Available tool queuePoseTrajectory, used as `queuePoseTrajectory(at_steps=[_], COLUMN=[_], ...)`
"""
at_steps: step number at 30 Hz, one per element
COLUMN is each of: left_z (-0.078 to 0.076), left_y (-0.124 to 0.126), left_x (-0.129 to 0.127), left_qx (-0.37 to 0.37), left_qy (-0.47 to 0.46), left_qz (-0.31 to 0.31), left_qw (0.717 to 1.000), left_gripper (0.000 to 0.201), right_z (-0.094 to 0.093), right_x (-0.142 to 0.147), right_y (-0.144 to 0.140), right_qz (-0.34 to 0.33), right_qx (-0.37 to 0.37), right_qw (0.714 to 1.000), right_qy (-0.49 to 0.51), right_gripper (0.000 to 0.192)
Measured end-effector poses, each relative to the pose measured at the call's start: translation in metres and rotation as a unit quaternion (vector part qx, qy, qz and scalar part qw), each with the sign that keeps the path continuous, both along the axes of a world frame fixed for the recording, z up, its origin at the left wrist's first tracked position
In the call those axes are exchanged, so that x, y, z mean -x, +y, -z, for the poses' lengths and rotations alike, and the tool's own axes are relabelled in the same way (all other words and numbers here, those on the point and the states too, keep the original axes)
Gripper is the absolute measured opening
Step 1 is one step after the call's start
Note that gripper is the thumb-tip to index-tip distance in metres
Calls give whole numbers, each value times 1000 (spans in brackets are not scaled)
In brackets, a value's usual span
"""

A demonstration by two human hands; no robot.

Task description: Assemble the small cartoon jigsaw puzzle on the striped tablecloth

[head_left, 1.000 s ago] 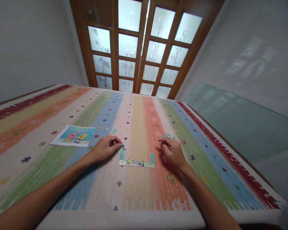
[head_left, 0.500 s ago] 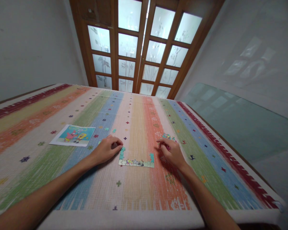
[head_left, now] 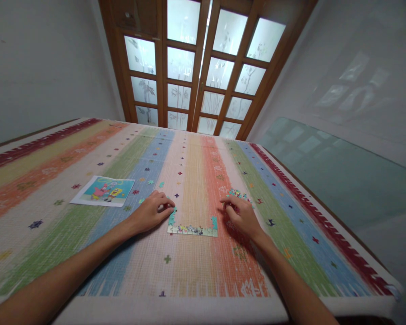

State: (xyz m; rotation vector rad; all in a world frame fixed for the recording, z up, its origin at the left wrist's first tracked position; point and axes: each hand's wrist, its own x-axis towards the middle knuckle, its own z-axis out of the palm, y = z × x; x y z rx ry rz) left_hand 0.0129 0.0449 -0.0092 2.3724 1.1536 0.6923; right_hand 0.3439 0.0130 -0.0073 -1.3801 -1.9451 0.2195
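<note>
Both hands have barely shifted over the last second: the left hand (head_left: 151, 211) has crept a little toward the top of the puzzle's left column, and the right hand (head_left: 241, 213) has drawn slightly in toward the loose pieces, while the puzzle itself lies where it did.

That left hand is curled, its fingertips (head_left: 169, 206) pinched at the upper end of the left column; a piece may sit between them, but it is too small to make out. The right hand is loosely bent, fingers down on the cloth next to the pile of loose pieces (head_left: 238, 194), and whether it holds one I cannot tell.

Between the two hands lies the partly assembled jigsaw puzzle (head_left: 192, 229), flat on the striped cloth of the bench (head_left: 196, 176): a bottom row with a short column rising at each end. It looks like thin, light card, and the joints would likely come apart if lifted by one end, so it is better slid flat or pressed from above, and single pieces taken by their edges between fingertip and thumb.

A printed cartoon reference picture (head_left: 103, 191) lies well apart to the left, with a few stray pieces (head_left: 155, 183) between it and the puzzle. Frosted glass doors (head_left: 203, 67) stand beyond the bench. Nothing lies between the hands and the puzzle.
</note>
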Motion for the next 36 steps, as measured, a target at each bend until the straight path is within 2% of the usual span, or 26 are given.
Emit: queuePoseTrajectory(at_steps=[13, 18, 23, 26, 32, 36], left_z=[1, -2, -2, 1, 9, 13], left_y=[-1, 2, 17, 29, 51, 59], left_x=[-2, 0, 15, 24, 29, 29], left_qx=[-7, -3, -64, -99, -91, -79], left_qy=[-2, -19, -19, 12, 61, 63], left_qz=[-9, -21, -107, -141, -120, -114], left_qw=[1000, 1000, 992, 985, 987, 988], left_gripper=[18, 24, 25, 31, 40, 36], right_z=[-1, -1, -2, -1, -2, -3], right_x=[1, 1, 1, 1, 2, 2], right_y=[0, 0, 1, 1, 0, 0], right_qz=[-8, -14, -15, -14, -18, -22], right_qx=[4, 0, -2, 1, 4, 7], right_qw=[1000, 1000, 1000, 1000, 1000, 1000], right_qy=[-12, -11, -11, -14, -22, -20], right_gripper=[26, 27, 26, 26, 26, 26])
